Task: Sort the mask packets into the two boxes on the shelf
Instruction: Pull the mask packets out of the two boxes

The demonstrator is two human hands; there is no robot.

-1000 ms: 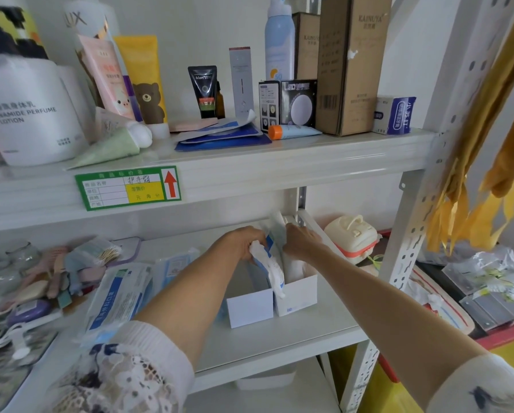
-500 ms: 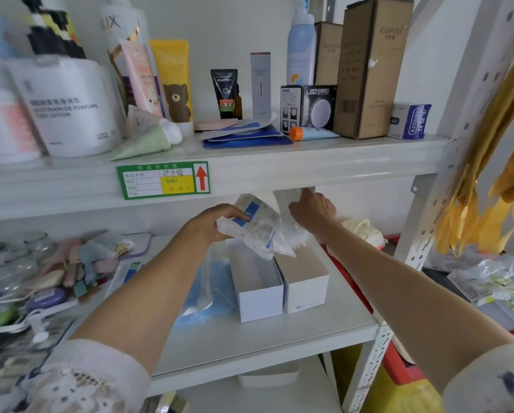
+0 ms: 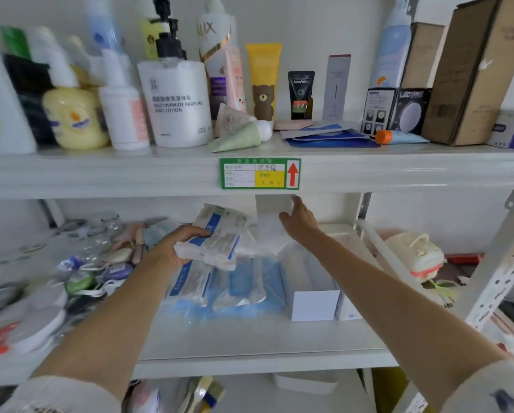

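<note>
My left hand (image 3: 176, 248) grips a stack of white-and-blue mask packets (image 3: 220, 235), lifted above the middle shelf (image 3: 249, 338). My right hand (image 3: 297, 222) is raised just under the upper shelf and pinches the edge of a white packet (image 3: 269, 225) that hangs upright. Two open white boxes stand side by side below it: the left box (image 3: 314, 304) shows its front wall, while the right box (image 3: 348, 312) is largely hidden behind my right forearm. More clear packets with blue masks (image 3: 220, 289) lie flat on the shelf, left of the boxes.
The upper shelf edge with a green label (image 3: 260, 173) sits close above my hands and carries bottles, tubes and cartons. Small jars and oddments (image 3: 95, 263) crowd the shelf's left end. A cream container (image 3: 413, 253) and the perforated upright (image 3: 500, 278) are at the right.
Both hands have risen from the boxes. My left hand has carried the packet stack up and to the left. The view has shifted right and closer.
</note>
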